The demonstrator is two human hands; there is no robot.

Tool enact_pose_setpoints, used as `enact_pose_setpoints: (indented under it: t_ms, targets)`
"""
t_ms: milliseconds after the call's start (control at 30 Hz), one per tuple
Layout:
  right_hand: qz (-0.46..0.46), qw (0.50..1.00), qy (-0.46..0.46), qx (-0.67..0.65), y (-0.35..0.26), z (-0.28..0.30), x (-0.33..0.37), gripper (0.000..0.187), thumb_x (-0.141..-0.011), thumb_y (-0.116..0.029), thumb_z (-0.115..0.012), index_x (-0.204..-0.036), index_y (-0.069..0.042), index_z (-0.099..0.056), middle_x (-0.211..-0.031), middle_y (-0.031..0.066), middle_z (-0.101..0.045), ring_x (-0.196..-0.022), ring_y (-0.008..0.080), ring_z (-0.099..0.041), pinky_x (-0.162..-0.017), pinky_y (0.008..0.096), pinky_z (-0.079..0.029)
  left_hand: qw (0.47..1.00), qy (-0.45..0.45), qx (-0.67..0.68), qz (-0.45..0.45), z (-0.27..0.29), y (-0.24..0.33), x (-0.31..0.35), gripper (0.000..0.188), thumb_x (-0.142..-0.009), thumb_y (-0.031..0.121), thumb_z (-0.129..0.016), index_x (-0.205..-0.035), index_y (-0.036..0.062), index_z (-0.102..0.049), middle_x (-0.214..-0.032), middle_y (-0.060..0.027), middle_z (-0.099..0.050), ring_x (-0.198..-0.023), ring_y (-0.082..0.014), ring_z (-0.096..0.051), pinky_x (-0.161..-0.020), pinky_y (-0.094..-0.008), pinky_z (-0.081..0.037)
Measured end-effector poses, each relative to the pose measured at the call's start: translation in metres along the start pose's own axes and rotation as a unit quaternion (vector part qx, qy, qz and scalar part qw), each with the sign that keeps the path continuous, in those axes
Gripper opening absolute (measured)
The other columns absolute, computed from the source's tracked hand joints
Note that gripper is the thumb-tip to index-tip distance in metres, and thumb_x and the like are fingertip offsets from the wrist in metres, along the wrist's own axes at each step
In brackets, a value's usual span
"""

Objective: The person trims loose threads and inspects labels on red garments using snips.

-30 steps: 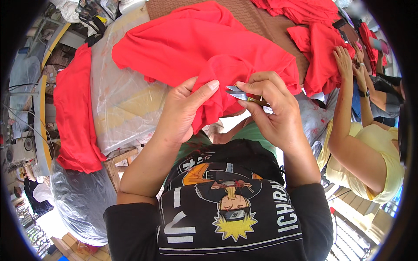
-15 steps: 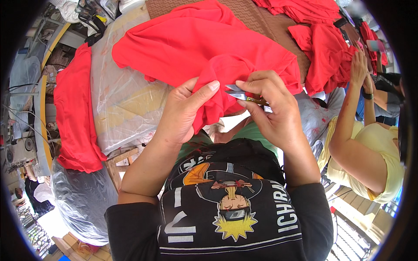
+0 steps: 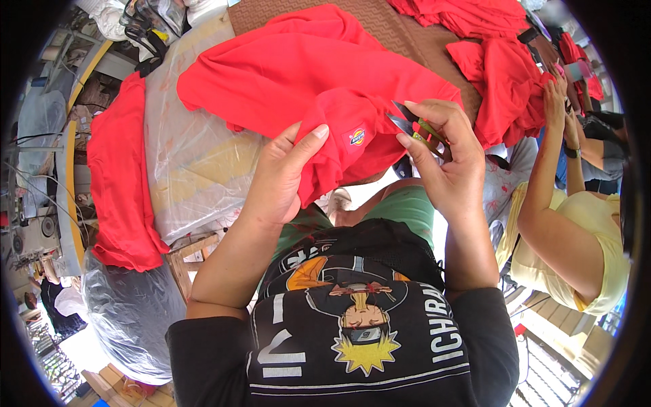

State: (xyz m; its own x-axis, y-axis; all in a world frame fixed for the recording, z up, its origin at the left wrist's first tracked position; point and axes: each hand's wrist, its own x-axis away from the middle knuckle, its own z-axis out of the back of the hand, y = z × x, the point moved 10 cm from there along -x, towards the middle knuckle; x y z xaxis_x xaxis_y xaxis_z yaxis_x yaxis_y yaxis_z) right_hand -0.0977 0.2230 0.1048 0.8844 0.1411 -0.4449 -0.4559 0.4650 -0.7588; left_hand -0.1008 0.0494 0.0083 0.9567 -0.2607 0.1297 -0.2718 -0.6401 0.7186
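Red garment [image 3: 291,74]; brown surface [image 3: 413,41]; co-worker [image 3: 593,230]

brown-topped table [image 3: 422,32], wooden slats [image 3: 553,313] at right, bright light

The place looked like a garment workshop: a red garment [image 3: 271,78] with a small patch [image 3: 357,137] lay partly across a brown-covered surface [image 3: 424,34], and the person's right hand [image 3: 453,152] held thread snips [image 3: 402,123] beside it. More red garments [image 3: 505,88] were heaped to the right, near a co-worker [image 3: 569,244] in yellow. Translucent plastic sheeting [image 3: 203,159] and a large bulging plastic bag [image 3: 129,325] crowded the left side.
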Motion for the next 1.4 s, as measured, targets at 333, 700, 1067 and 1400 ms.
enact_pose_setpoints:
  t_ms: [333,700,1067,1400]
  targets:
    - [0.31,0.408,-0.745,-0.426,-0.127,-0.004,0.136,0.046,-0.084,-0.028,-0.065,-0.124,-0.007,-0.054,-0.095,0.0081,-0.065,-0.074,0.0241,-0.065,-0.062,0.0367,-0.051,0.987,0.113,-0.085,-0.074,0.043,0.043,0.002,0.033,-0.094,0.011,-0.056,-0.125,0.0018,-0.054,-0.122,-0.0098,-0.06,-0.11,-0.0177,-0.059,-0.097,-0.0329,-0.046]
    - [0.347,0.63,-0.655,-0.232,-0.143,0.034,0.089,0.039,-0.086,-0.021,-0.059,-0.123,-0.007,-0.054,-0.093,0.0048,-0.062,-0.072,0.0189,-0.062,-0.058,0.0309,-0.049,0.794,0.379,-0.172,-0.442,0.115,0.268,0.081,0.056,-0.092,0.013,-0.057,-0.142,0.0053,-0.034,-0.137,-0.0174,-0.046,-0.124,-0.0257,-0.048,-0.105,-0.0403,-0.038]
    - [-0.174,0.942,-0.229,-0.173,0.09,-0.026,-0.063,0.018,-0.093,-0.017,-0.058,-0.103,-0.004,-0.066,-0.08,-0.0029,-0.061,-0.058,0.0039,-0.043,-0.052,0.0198,-0.038,0.586,0.082,-0.791,-0.156,0.017,0.01,-0.022,0.067,-0.08,0.031,-0.073,-0.136,0.0067,-0.045,-0.141,-0.0211,-0.038,-0.133,-0.0375,-0.032,-0.106,-0.0441,-0.032]
    - [-0.168,0.96,-0.043,-0.22,0.182,-0.121,-0.088,0.047,-0.087,-0.013,-0.062,-0.131,-0.004,-0.047,-0.123,0.0147,-0.06,-0.092,0.02,-0.06,-0.072,0.0296,-0.05,0.869,-0.027,-0.492,0.037,0.019,0.039,-0.009,0.025,-0.086,0.014,-0.068,-0.106,0.0004,-0.06,-0.09,0.0006,-0.061,-0.082,-0.0058,-0.056,-0.071,-0.0213,-0.046]
